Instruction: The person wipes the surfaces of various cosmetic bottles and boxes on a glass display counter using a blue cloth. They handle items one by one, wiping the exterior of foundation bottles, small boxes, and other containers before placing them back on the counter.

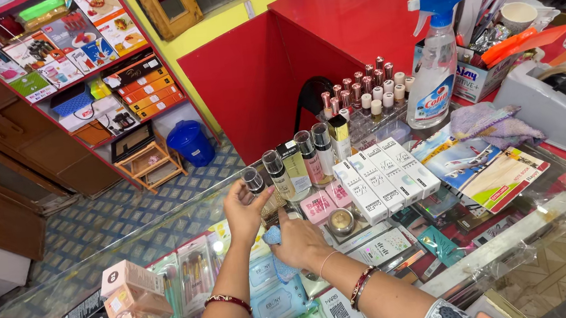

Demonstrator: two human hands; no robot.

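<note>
Bangled forearms lead to the glass counter (pixel 186 222): left hand (pixel 243 210) pinches a black-capped cosmetic bottle (pixel 256 182) — lifted mid-wipe; right hand (pixel 296 236) clamps a blue cloth (pixel 273 235) — rubbing the bottle likely follows.

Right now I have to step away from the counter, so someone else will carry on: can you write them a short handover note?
Left hand: holds a small bottle with a dark cap, lifted at the end of the bottle row.
Right hand: presses a blue cloth against the glass counter.
Nearby: white boxes stand in a row behind the bottles; a spray bottle stands further back by the lipsticks.
Done: cannot tell which bottles have been wiped.
Left: the bottle in hand is not yet set down.
</note>
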